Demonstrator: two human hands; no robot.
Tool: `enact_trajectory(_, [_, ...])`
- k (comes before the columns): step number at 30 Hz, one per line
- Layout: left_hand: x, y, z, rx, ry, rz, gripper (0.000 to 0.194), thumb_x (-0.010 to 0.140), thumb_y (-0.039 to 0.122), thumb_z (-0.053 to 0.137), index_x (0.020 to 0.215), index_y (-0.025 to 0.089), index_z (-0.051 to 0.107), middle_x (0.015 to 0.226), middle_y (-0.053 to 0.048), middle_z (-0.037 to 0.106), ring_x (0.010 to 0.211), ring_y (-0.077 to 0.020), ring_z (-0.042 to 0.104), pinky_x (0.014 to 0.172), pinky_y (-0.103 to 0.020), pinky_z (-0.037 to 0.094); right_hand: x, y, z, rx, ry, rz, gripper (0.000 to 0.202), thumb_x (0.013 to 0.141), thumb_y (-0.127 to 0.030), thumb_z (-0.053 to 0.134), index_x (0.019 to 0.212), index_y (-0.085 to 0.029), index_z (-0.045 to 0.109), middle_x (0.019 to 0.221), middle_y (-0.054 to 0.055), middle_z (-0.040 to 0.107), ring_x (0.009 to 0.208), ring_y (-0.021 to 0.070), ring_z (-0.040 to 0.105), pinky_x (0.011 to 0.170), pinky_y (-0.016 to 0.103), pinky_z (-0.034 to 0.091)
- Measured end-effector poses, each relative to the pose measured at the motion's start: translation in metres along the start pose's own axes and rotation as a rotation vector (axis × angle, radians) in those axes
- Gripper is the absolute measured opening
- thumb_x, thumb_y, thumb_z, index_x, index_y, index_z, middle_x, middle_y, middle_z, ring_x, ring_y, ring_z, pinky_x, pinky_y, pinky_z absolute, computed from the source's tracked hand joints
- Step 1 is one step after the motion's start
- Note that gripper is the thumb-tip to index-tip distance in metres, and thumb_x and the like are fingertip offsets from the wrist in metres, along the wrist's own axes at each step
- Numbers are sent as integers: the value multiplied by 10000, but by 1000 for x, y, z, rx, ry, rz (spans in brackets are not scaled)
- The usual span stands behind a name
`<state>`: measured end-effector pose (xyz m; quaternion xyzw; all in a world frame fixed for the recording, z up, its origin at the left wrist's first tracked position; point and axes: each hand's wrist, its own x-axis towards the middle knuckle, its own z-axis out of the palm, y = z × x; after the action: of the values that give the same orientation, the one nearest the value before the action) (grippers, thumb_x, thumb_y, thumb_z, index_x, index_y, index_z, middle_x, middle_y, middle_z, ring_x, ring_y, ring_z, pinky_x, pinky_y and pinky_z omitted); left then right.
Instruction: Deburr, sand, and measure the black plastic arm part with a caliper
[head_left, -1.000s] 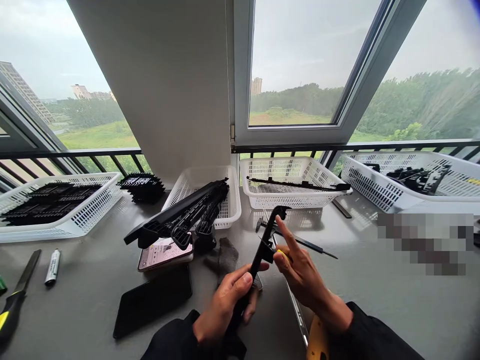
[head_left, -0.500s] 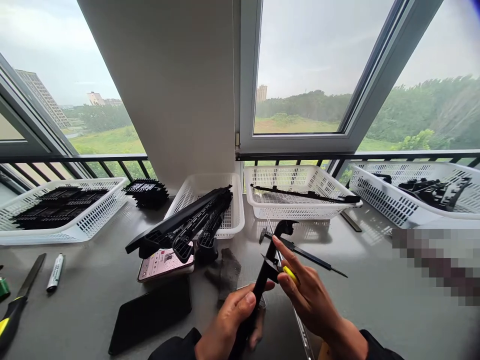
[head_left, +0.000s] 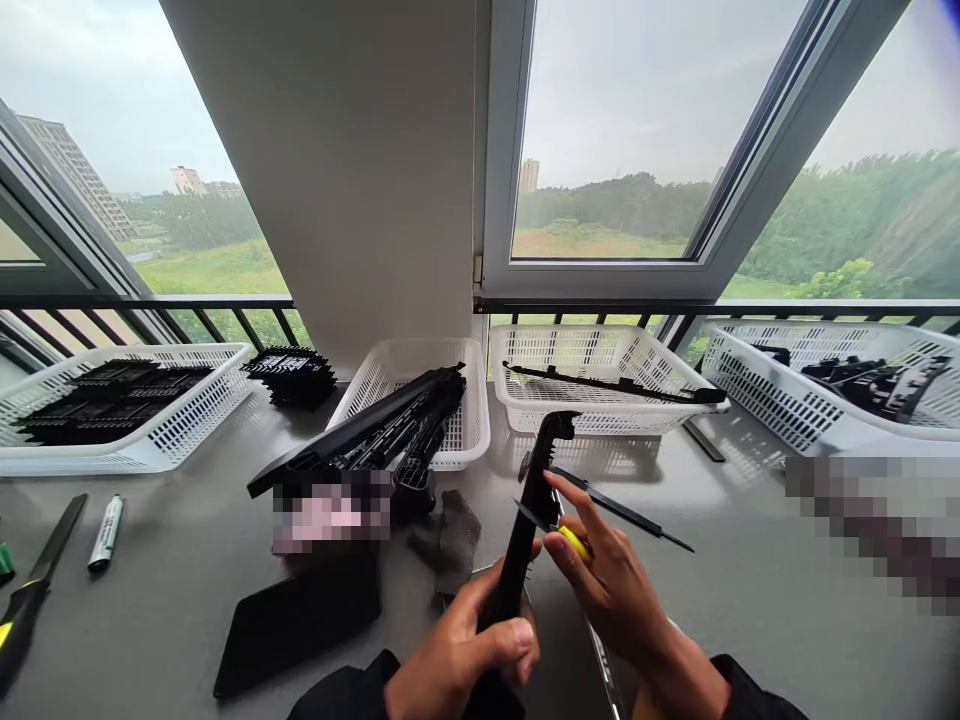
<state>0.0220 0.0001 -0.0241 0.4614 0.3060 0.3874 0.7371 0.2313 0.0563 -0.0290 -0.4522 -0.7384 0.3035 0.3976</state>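
Observation:
My left hand (head_left: 480, 640) is wrapped round the lower part of a long black plastic strip (head_left: 529, 500). The strip stands tilted upward, with a hooked top end and small teeth along its right side. In my right hand (head_left: 619, 590) is a knife with a yellow handle (head_left: 574, 543). Its short pointed blade (head_left: 531, 514) lies across the strip, and I cannot tell how deep it touches. My right index finger reaches along the strip's right edge. Behind the hands, black calipers (head_left: 622, 511) lie on the table, partly hidden by the strip.
White baskets hold black parts: flat grids (head_left: 112, 400), long trims (head_left: 390, 420), one thin strip (head_left: 622, 385) and small pieces (head_left: 877, 385). On the grey table lie a black phone (head_left: 300, 625), a dark cloth (head_left: 454, 540), a marker (head_left: 106, 533) and a file (head_left: 52, 550).
The black strip has turned, so its toothed side now shows, and its hooked end sits slightly further left and higher. My left thumb has shifted right; the knife blade has slid slightly left.

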Motion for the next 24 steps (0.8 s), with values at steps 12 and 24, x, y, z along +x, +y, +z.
enact_trajectory(12, [-5, 5, 5, -82, 22, -194, 842, 810, 492, 862, 1566, 328, 530, 1213, -82, 683, 496, -45, 570, 432, -200, 398, 13, 16, -13, 126, 233, 249, 609, 1033, -701, 525, 1401, -216, 515, 576, -113, 392, 506, 141, 346, 519, 252, 288])
enact_trajectory(24, [-8, -7, -12, 231, 161, -58, 738, 899, 594, 784, 1543, 278, 611, 1227, -135, 773, 885, -220, 635, 813, -361, 549, 22, 13, -18, 297, 206, 305, 681, 966, -704, 638, 1388, -207, 439, 527, -144, 402, 483, 116, 291, 487, 224, 244])
